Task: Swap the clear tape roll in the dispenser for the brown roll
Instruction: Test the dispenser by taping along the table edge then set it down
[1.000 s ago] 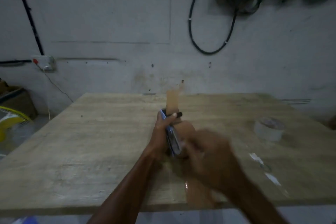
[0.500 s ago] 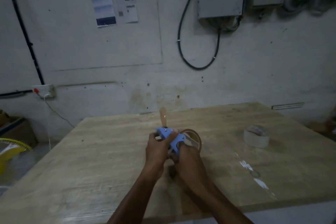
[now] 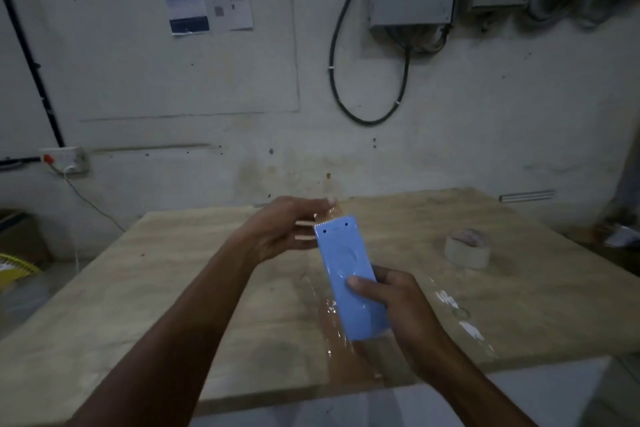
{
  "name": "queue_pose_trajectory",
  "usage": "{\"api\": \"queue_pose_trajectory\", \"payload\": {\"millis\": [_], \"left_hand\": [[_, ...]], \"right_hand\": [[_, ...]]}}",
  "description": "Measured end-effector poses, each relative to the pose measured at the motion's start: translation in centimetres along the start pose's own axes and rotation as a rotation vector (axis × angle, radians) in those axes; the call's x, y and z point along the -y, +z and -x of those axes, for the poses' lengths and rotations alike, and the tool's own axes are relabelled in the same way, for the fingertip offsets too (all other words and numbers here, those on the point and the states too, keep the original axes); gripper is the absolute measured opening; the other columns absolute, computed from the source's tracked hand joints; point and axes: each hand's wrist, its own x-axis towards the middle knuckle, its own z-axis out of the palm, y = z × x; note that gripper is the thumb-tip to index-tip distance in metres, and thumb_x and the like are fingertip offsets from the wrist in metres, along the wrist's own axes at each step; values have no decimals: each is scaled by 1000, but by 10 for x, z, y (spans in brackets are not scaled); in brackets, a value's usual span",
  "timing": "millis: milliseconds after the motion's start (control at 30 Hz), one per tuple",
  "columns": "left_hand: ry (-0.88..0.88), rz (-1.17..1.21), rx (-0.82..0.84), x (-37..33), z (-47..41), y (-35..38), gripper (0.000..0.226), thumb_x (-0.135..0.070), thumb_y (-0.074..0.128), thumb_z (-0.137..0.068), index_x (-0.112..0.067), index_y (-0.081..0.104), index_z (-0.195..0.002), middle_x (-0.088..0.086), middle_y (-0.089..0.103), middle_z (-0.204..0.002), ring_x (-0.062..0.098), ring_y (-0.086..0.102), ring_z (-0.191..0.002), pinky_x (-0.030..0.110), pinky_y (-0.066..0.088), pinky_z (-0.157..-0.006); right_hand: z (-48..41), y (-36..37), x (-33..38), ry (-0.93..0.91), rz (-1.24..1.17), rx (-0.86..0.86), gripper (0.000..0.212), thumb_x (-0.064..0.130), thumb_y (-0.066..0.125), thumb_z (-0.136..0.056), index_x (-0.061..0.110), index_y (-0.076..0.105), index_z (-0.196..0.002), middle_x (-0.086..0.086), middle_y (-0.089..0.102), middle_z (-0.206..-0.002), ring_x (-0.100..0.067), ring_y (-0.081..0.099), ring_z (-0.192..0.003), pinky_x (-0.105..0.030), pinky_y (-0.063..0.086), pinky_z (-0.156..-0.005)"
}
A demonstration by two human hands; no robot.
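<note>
A blue tape dispenser (image 3: 348, 274) is held above the table, its flat side facing me and its toothed blade end pointing away. My right hand (image 3: 398, 305) grips its near end, thumb on the blue face. My left hand (image 3: 287, 229) is at the blade end, fingers pinching the brown tape end (image 3: 330, 213) there. The brown roll itself is hidden behind the dispenser body. The clear tape roll (image 3: 467, 248) lies flat on the table to the right, apart from both hands.
A wooden table (image 3: 173, 305) carries a strip of brown tape (image 3: 337, 340) stuck to it below the dispenser, and white scraps (image 3: 467, 326) at the right. A wall with a cable and electrical boxes stands behind. A box sits on the floor at left.
The dispenser has been turned so its flat blue side faces me and lifted nearer. My right hand shifted to its near end; my left hand moved to the blade end.
</note>
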Motion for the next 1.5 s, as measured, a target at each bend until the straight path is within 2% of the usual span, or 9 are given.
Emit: {"api": "queue_pose_trajectory", "payload": {"millis": [167, 367, 567, 800, 1033, 1167, 1267, 1367, 1500], "left_hand": [[54, -162, -20, 6, 0, 14, 11, -14, 75, -84, -9, 74, -93, 3, 72, -88, 14, 64, -71, 21, 54, -59], [-77, -336, 17, 35, -1, 25, 25, -12, 80, -77, 1, 76, -98, 5, 73, -88, 13, 63, -63, 24, 59, -62], [-209, -463, 48, 69, -4, 20, 16, -12, 85, -73, -4, 78, -85, 5, 69, -72, 8, 61, -51, 25, 60, -68], [-294, -585, 81, 92, -14, 15, 29, -11, 83, -72, 1, 77, -98, 12, 69, -79, 13, 62, -58, 21, 53, -57], [-260, -523, 148, 97, -18, 9, 16, -16, 84, -74, -12, 81, -89, 2, 72, -76, 10, 63, -65, 19, 54, -64], [-234, -409, 180, 99, -21, 2, 13, -16, 80, -78, -16, 80, -91, 0, 74, -88, 11, 66, -76, 22, 58, -71], [-219, -461, 120, 102, -22, 4, 15, -12, 77, -79, -9, 79, -93, 5, 69, -74, 10, 60, -61, 18, 53, -58], [-156, -586, 103, 104, -22, 11, 13, -13, 77, -77, -8, 79, -89, 4, 58, -58, 9, 45, -46, 18, 36, -44], [-84, -678, 115, 104, -25, 13, 15, -17, 81, -74, -10, 80, -87, -3, 61, -48, 7, 49, -42, 18, 39, -43]], "right_hand": [[30, -13, 11, 124, -84, 0, 25, 15, 70, -74, -4, 76, -89, -22, 76, -83, -30, 71, -64, -30, 57, -55], [50, -18, 4, 352, -32, -52, 27, 19, 73, -78, 4, 78, -99, -16, 78, -95, -32, 72, -80, -39, 54, -77], [56, -9, -4, 489, -17, -32, 29, 16, 70, -82, 0, 74, -106, -17, 76, -93, -26, 69, -68, -32, 55, -62], [51, 4, -7, 587, 14, -39, 33, 22, 71, -85, 3, 70, -112, -15, 77, -96, -26, 71, -75, -38, 56, -75], [51, 9, -10, 612, 31, -73, 33, 21, 71, -85, 3, 70, -112, -16, 77, -95, -26, 70, -74, -37, 56, -72], [49, 9, -8, 626, 28, -89, 31, 21, 71, -85, 3, 69, -110, -17, 76, -96, -28, 69, -76, -40, 56, -77], [48, 10, -6, 625, 28, -101, 33, 21, 71, -86, 3, 68, -113, -21, 75, -104, -31, 69, -83, -45, 56, -86], [46, 12, -3, 618, 25, -112, 25, 20, 70, -88, 4, 66, -107, -22, 75, -103, -31, 70, -76, -43, 57, -78], [44, 13, -2, 615, 27, -127, 21, 20, 71, -88, 6, 64, -102, -20, 77, -92, -29, 72, -65, -41, 60, -68]]}}
